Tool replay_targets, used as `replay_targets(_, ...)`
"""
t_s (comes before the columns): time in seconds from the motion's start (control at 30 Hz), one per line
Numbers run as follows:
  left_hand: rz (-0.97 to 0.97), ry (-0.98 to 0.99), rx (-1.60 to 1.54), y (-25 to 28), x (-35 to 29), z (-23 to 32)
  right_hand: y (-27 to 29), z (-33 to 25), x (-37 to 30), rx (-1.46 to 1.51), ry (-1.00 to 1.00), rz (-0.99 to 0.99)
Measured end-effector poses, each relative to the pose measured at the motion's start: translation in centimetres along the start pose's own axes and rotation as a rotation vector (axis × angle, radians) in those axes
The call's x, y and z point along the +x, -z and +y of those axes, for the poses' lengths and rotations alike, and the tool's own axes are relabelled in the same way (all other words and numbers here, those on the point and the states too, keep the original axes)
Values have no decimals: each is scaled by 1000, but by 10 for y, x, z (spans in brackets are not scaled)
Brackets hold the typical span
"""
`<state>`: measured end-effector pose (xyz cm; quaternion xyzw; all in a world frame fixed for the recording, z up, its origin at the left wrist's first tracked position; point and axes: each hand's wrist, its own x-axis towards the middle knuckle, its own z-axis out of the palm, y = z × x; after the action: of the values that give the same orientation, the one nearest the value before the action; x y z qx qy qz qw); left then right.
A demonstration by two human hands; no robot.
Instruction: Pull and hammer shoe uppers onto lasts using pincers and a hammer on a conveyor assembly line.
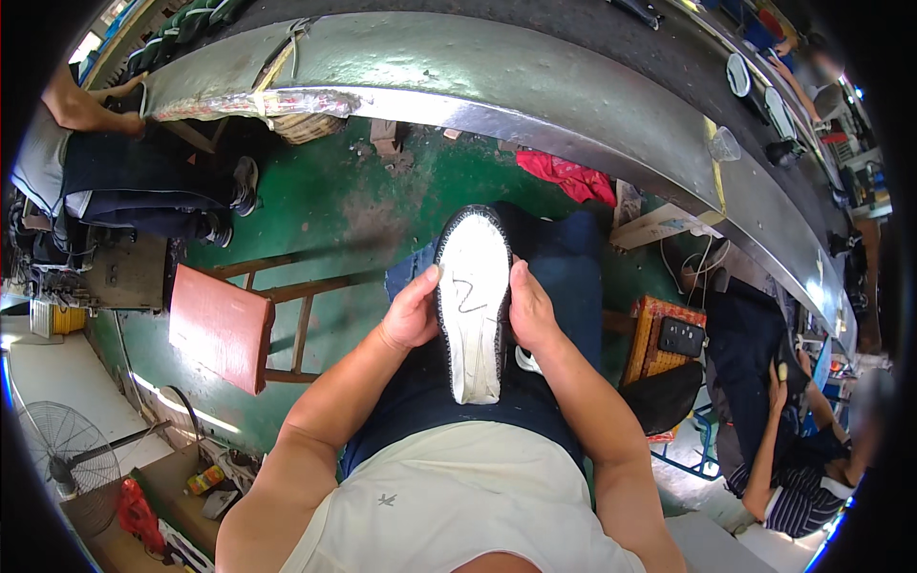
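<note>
Between my hands is a shoe upper on its last [474, 277], its white underside turned up and its toe pointing away from me. Dark stitching runs round the rim, and a dark line is drawn or laid on the white surface. My left hand [413, 310] grips the left edge, thumb on the rim. On the opposite edge my right hand [531, 304] closes with its thumb up. The fingers under the shoe are hidden. Below it lies dark blue cloth [564, 272] over my lap.
A metal-edged conveyor bench [458, 72] curves across the front. A brown stool [222, 328] stands left, a fan [72, 468] at lower left. Co-workers sit at left [95, 172] and lower right [802, 477]. Red cloth [568, 175] lies under the bench; a woven seat [659, 339] stands right.
</note>
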<state>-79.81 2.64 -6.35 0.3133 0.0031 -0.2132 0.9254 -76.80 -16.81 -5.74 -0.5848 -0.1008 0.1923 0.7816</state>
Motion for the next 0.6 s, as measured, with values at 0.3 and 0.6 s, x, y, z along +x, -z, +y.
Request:
replay_targets(0.3,-42,90,-2,-8,2,-5,2,-10,-9,-88,99,55)
replay_targets(0.6,148,47,102,-19,7,-1,4,-26,-10,-446,20,-37)
